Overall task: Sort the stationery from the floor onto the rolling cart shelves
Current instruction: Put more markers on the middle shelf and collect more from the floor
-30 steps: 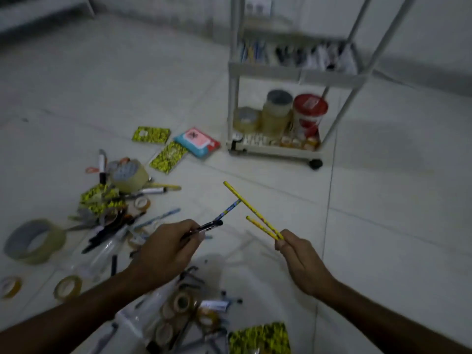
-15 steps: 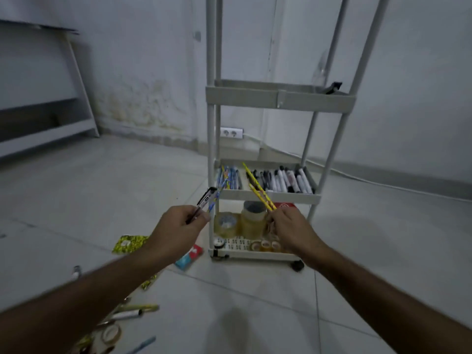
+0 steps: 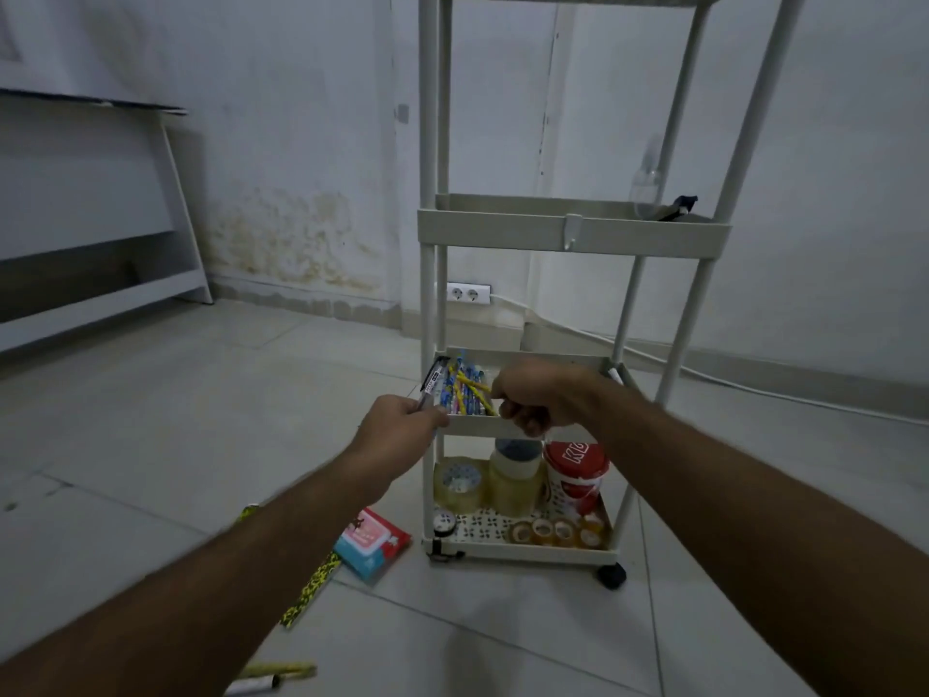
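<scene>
A white rolling cart [image 3: 573, 232] stands ahead of me. My right hand [image 3: 535, 397] reaches over the front rim of its pen shelf [image 3: 472, 426] and pinches two yellow pencils [image 3: 475, 389], which lie tilted on the blue and yellow pens there. My left hand [image 3: 397, 432] hovers at the shelf's left front corner, gripping a black pen [image 3: 433, 383] that points up over the rim. The bottom shelf holds tape rolls [image 3: 457, 482] and a red tub [image 3: 578, 470].
On the floor left of the cart lie a red and blue packet [image 3: 372, 543], a yellow patterned strip [image 3: 311, 588] and a marker with a pencil [image 3: 266, 677] near the bottom edge. A wall socket [image 3: 467, 294] and a cable sit behind the cart; a white bench [image 3: 100, 289] is at far left.
Both hands have moved forward to the pen shelf. The yellow pencils have gone from upright in front of the shelf to lying down inside it. The camera has come closer to the cart.
</scene>
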A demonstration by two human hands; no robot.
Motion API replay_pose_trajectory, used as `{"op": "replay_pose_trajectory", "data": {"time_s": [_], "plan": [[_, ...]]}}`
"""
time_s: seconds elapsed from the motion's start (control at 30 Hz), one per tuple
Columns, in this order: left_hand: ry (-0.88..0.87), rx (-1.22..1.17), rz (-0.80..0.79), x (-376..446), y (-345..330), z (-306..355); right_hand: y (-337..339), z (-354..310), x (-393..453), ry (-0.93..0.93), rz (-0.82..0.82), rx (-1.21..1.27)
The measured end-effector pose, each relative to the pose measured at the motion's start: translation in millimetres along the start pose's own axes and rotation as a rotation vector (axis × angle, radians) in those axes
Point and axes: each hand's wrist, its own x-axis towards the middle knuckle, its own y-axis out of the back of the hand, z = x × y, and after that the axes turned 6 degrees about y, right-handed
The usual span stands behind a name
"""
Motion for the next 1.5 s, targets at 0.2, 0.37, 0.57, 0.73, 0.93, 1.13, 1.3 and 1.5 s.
{"op": "replay_pose_trajectory", "data": {"time_s": [0.2,0.37,0.57,0.73,0.93,1.13,1.3,1.5], "plan": [[0.014,-0.016,-0.017,9.0,2.4,-0.4,16.1,6.5,8.1,0.131,0.214,-0.002],[0.000,0.027,-0.003,19.3,-6.2,4.0,-1.5,-2.2,54.1,0.172,0.369,-0.226],[0.031,0.074,0.015,33.5,-16.8,5.6,0.7,26.6,70.7,0.318,0.555,-0.099],[0.037,0.167,0.009,51.1,-51.2,36.8,28.3,64.6,43.3,0.434,0.805,0.102],[0.095,0.219,0.028,81.6,-84.3,63.9,35.7,84.0,31.3,0.487,0.831,0.113],[0.090,0.383,0.113,94.4,-85.7,55.3,27.4,95.9,36.3,0.487,0.796,0.065],[0.117,0.323,0.043,94.1,-97.0,65.4,26.8,97.0,36.6,0.513,0.798,0.046],[0.186,0.031,-0.086,93.0,-116.2,79.2,32.5,97.7,31.7,0.540,0.821,0.064]]}}
